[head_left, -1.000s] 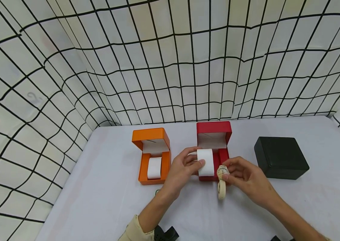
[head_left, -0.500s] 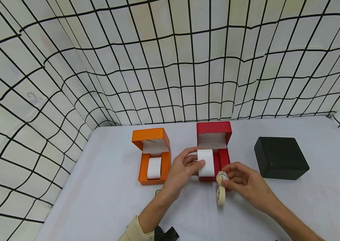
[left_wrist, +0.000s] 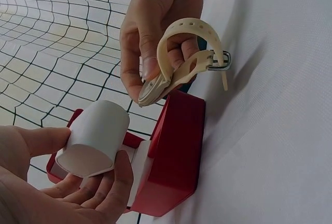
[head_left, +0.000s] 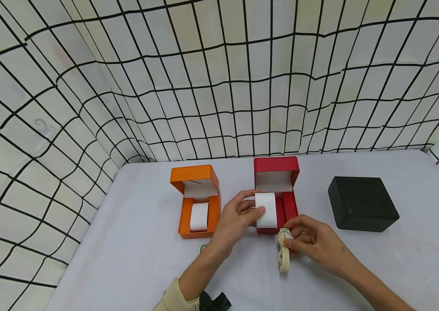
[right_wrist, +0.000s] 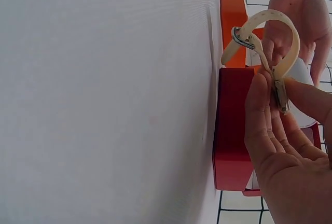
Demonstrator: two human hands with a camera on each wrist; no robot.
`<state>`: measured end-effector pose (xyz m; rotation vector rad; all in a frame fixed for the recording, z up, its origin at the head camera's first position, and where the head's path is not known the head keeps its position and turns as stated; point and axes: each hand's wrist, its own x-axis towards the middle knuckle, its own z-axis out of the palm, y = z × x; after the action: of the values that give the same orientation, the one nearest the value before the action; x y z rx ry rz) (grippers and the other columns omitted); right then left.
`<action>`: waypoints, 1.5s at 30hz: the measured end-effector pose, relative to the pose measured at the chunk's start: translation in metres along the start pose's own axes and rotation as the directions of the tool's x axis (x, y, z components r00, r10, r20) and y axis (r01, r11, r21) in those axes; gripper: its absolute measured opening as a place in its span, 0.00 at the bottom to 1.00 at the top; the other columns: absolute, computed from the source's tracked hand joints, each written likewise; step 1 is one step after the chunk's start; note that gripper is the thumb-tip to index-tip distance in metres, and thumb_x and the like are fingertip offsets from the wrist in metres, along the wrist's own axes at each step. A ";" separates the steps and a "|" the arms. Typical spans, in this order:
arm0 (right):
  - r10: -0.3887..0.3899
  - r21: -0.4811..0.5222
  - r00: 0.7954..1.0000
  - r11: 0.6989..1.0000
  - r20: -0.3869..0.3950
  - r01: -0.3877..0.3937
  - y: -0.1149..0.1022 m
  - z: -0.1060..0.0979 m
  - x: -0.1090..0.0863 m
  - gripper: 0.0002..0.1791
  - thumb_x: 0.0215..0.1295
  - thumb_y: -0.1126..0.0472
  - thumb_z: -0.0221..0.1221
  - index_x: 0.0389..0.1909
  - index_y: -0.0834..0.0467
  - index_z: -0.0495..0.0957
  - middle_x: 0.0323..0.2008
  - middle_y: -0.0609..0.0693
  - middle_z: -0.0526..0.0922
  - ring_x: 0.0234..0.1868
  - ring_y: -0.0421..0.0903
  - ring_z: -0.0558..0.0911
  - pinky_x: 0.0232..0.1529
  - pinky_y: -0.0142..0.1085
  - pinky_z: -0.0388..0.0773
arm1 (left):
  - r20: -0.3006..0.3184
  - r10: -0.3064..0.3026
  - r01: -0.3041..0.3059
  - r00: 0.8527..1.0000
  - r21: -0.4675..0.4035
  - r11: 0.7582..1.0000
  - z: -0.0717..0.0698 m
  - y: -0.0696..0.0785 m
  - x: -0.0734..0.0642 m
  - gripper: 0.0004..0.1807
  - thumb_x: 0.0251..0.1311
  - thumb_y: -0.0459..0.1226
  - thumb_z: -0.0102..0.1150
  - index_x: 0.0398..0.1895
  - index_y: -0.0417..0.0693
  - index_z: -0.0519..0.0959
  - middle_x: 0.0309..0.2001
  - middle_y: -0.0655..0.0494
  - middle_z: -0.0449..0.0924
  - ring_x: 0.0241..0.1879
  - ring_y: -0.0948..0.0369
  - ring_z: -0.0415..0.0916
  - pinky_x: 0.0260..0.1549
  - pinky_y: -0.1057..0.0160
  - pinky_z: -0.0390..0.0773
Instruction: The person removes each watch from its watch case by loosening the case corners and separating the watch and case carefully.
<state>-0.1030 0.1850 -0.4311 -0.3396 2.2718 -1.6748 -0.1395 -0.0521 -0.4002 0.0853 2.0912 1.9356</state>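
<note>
My left hand (head_left: 239,220) pinches a white watch cushion (head_left: 266,211) above the open red watch box (head_left: 290,206). In the left wrist view the cushion (left_wrist: 96,136) is a hollow, rounded sleeve between thumb and fingers. By the box's front right corner, my right hand (head_left: 316,242) pinches a cream wristwatch (head_left: 284,250) at its case, the strap hanging down. The right wrist view shows the strap (right_wrist: 295,42) buckled into a loop, clear of the cushion.
An open orange watch box (head_left: 214,211) with a white cushion (head_left: 199,217) inside stands to the left. On the right sits a closed dark green box (head_left: 363,203). Black netting (head_left: 243,82) over white cloth rises behind the white table (head_left: 126,242).
My right hand has moved toward me and slightly left with the wristwatch, away from the red box. The left hand and cushion have stayed almost in place.
</note>
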 end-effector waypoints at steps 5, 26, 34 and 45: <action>0.032 0.026 0.999 0.999 0.038 -0.033 0.001 0.001 0.001 0.24 0.65 0.56 0.71 0.56 0.64 0.76 0.41 0.58 0.85 0.34 0.46 0.89 0.40 0.34 0.89 | 0.001 0.003 -0.003 1.000 0.000 1.000 0.000 0.000 0.000 0.26 0.70 0.43 0.64 0.70 0.53 0.74 0.58 0.46 0.85 0.55 0.56 0.84 0.52 0.63 0.86; 0.096 0.005 0.993 0.995 0.073 -0.096 0.004 0.008 0.003 0.23 0.62 0.61 0.72 0.54 0.65 0.76 0.38 0.56 0.84 0.33 0.48 0.90 0.37 0.35 0.90 | 0.016 -0.006 0.006 1.000 0.000 1.000 0.001 -0.002 -0.001 0.26 0.70 0.43 0.65 0.70 0.54 0.74 0.58 0.46 0.85 0.54 0.57 0.84 0.48 0.65 0.84; 0.088 0.000 0.993 0.996 0.084 -0.089 0.005 0.010 0.001 0.25 0.61 0.64 0.73 0.56 0.66 0.76 0.41 0.56 0.85 0.35 0.47 0.88 0.38 0.34 0.89 | 0.023 -0.006 0.006 1.000 0.002 1.000 0.002 -0.003 -0.001 0.27 0.70 0.43 0.65 0.70 0.53 0.74 0.60 0.46 0.85 0.57 0.55 0.84 0.49 0.65 0.85; 0.056 -0.069 0.996 0.996 0.075 -0.051 0.006 0.011 0.000 0.24 0.60 0.64 0.74 0.55 0.62 0.78 0.42 0.55 0.85 0.34 0.43 0.87 0.36 0.31 0.87 | 0.020 -0.007 0.006 1.000 0.012 1.000 0.004 -0.004 -0.001 0.27 0.69 0.42 0.65 0.70 0.52 0.74 0.60 0.45 0.85 0.56 0.56 0.84 0.46 0.66 0.83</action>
<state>-0.0992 0.1767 -0.4396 -0.3488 2.2641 -1.5349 -0.1375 -0.0490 -0.4038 0.0999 2.0878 1.9107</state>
